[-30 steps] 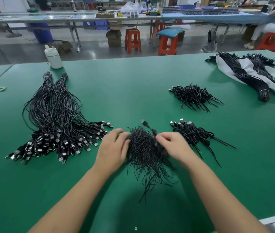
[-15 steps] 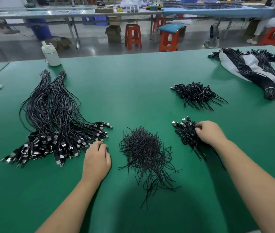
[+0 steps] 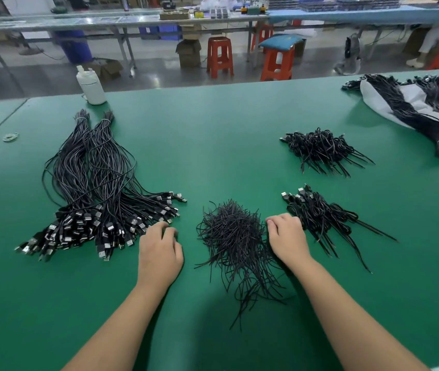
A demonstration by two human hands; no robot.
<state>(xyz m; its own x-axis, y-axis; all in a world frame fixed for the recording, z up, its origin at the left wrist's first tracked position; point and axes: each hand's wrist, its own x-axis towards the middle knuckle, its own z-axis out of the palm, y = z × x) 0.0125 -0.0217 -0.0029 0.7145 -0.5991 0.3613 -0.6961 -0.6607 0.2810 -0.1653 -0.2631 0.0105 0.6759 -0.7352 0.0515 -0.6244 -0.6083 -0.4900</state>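
1. Wire ties (image 3: 233, 236), thin and black, lay in a loose heap in the head view, the only view. The heap sat on the near middle of the green tabletop (image 3: 213, 135), between the 2 hands.
2. The left hand (image 3: 159, 253) rested knuckles-up on the tabletop just left of the wire ties and apart from them. Its fingers were curled, with the fingertips at the nearest plugs of the long USB cables (image 3: 92, 188). I could not tell whether it had hold of a plug.
3. The right hand (image 3: 286, 238) sat palm-down against the right edge of the heap, with its fingers bent and their tips among the outer ties. The curled fingers hid whether a tie was pinched.
4. The long USB cables lay in 2 bundles fanned out on the left. Their silver-tipped plugs pointed toward the person and their far ends were banded together.
5. Just right of the right hand lay a small pile of short coiled cables (image 3: 320, 215), with plugs at its far-left end and loose tails trailing to the near right.
6. A second, similar pile (image 3: 320, 149) lay farther back on the right, well apart from the first.
7. At the far right, more banded cable bundles (image 3: 411, 113) lay on a white bag (image 3: 416, 99).
8. A white bottle (image 3: 91, 85) stood at the far left edge, and a pale rubber band (image 3: 10, 136) lay left of the long cables.
9. Orange stools (image 3: 219, 56) stood on the floor beyond the tabletop.
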